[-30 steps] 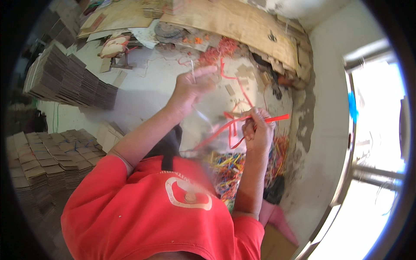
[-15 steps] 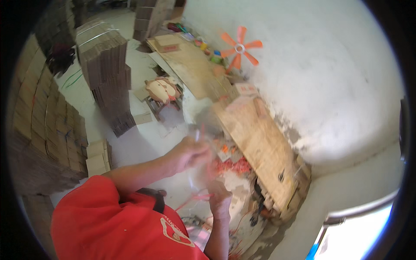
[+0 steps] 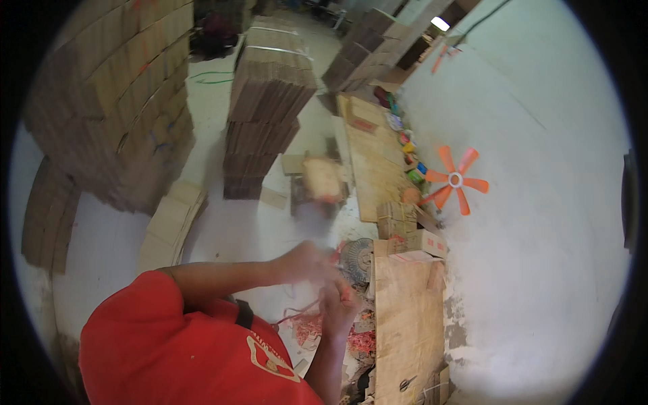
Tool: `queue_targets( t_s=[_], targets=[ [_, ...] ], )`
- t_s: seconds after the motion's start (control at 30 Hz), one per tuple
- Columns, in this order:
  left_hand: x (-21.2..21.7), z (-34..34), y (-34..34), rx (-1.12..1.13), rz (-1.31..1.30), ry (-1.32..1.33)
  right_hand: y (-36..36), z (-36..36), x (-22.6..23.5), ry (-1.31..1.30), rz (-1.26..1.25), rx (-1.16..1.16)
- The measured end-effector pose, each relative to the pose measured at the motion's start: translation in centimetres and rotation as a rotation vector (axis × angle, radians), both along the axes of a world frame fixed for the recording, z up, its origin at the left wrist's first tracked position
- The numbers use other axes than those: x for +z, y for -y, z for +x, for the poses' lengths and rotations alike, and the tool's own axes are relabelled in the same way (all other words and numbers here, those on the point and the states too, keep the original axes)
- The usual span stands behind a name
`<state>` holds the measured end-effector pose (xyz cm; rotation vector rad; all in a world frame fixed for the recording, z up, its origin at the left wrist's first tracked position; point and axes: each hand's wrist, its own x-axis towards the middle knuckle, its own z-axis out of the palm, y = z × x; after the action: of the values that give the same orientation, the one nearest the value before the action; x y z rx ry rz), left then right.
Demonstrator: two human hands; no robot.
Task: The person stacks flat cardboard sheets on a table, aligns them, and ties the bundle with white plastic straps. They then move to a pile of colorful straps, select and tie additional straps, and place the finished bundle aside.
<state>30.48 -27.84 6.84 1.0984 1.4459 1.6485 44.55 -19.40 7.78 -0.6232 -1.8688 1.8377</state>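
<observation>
My left hand and my right hand are close together in front of my red shirt, both blurred by motion. Thin red plastic straps trail down and to the left from my right hand. A bit of red also shows at my left fingertips. Both hands look closed on these straps. A loose heap of more red straps lies on the floor just below the hands.
A long wooden board lies to the right, with scissors on it. A round wire fan grille and small cardboard boxes sit beside the hands. An orange fan blade leans on the white wall. Tall stacks of flattened cardboard stand behind.
The view has swung from the strap pile toward the room and wall. My hands, apart with long straps a second ago, have come together.
</observation>
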Motion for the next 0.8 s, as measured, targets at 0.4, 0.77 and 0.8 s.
queue_targets(
  t_s=[0.4, 0.77, 0.8],
  targets=[
    [-3.4, 0.9, 1.6, 0.334, 0.194, -0.060, -2.8, 0.2, -0.2, 0.015, -0.135, -0.005],
    [-1.9, 2.7, 2.4, 0.121, 0.031, -0.345, -0.2, -1.4, -1.2, -0.060, 0.278, -0.010],
    [-1.9, 2.7, 2.3, 0.212, 0.023, -0.227, -0.3, -1.8, -1.0, -0.050, 0.072, -0.045]
  ],
)
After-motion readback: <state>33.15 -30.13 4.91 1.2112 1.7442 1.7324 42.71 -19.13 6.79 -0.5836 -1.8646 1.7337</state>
